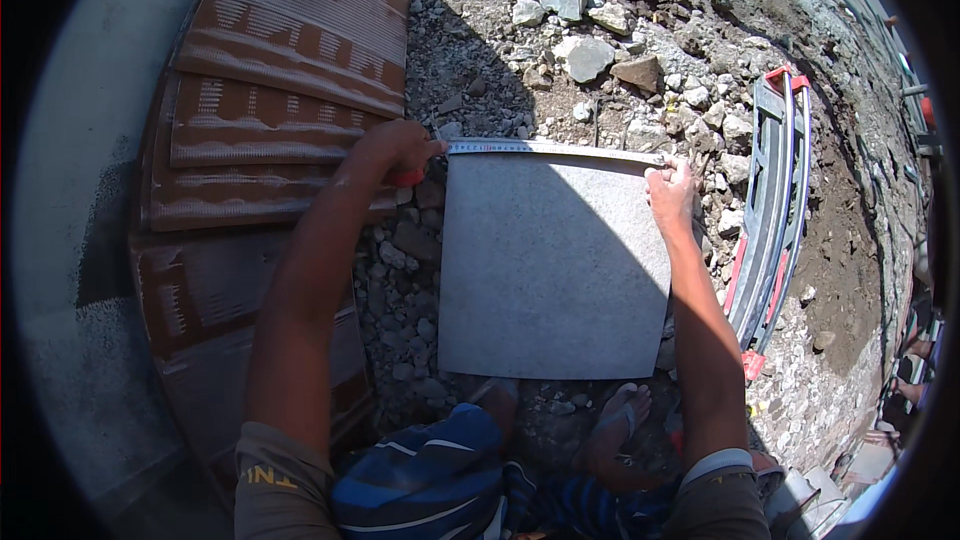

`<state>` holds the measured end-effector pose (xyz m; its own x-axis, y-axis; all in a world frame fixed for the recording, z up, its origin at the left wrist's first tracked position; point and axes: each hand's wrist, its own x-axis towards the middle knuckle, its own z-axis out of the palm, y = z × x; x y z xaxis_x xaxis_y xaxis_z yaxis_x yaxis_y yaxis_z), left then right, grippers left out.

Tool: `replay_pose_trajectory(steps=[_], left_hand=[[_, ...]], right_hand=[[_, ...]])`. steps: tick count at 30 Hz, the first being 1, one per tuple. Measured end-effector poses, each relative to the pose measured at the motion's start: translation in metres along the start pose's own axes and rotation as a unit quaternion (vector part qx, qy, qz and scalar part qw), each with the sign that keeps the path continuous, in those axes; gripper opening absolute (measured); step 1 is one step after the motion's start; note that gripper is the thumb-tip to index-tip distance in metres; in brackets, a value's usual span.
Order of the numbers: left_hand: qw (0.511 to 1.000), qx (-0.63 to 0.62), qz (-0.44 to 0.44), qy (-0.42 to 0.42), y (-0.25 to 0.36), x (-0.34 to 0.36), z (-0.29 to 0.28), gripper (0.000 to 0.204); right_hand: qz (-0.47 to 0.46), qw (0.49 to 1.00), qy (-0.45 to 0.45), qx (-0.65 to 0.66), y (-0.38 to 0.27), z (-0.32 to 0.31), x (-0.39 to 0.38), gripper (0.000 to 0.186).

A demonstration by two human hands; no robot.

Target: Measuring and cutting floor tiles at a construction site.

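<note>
The left grip (400, 147) curls round the red case (408, 178); the right grip (671, 188) pinches the tape (550, 148) near its end. The tape spans between the 2 grips, along the far edge of the tile (550, 270) – likely heavy, stiff and brittle, best held by 2 opposite edges. The tape looks light and springy – hold case and tip.
</note>
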<state>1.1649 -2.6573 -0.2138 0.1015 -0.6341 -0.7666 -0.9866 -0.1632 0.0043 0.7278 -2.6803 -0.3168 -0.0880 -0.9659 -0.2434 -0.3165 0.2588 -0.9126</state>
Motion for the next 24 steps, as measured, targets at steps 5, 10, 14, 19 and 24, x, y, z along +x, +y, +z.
replay_pose_trajectory(steps=[5, 10, 14, 19, 24], left_hand=[[1.000, 0.005, -0.002, -0.003, 0.006, -0.001, -0.004, 0.066], [1.000, 0.009, -0.013, -0.001, -0.001, 0.011, 0.002, 0.066], [0.999, -0.030, -0.030, -0.002, -0.004, 0.016, 0.005, 0.063], [0.997, -0.074, -0.036, -0.004, -0.007, 0.021, 0.006, 0.055], [0.992, -0.108, -0.059, -0.015, -0.007, 0.024, 0.004, 0.053]], right_hand=[[-0.050, 0.985, 0.064, -0.154, -0.002, 0.007, -0.008, 0.019], [-0.099, 0.968, 0.114, -0.202, -0.005, 0.017, -0.010, 0.017], [-0.139, 0.954, 0.129, -0.232, -0.008, 0.021, -0.015, 0.017], [-0.218, 0.933, 0.160, -0.237, -0.005, 0.022, -0.016, 0.019], [-0.197, 0.938, 0.178, -0.221, 0.000, 0.028, -0.018, 0.019]])
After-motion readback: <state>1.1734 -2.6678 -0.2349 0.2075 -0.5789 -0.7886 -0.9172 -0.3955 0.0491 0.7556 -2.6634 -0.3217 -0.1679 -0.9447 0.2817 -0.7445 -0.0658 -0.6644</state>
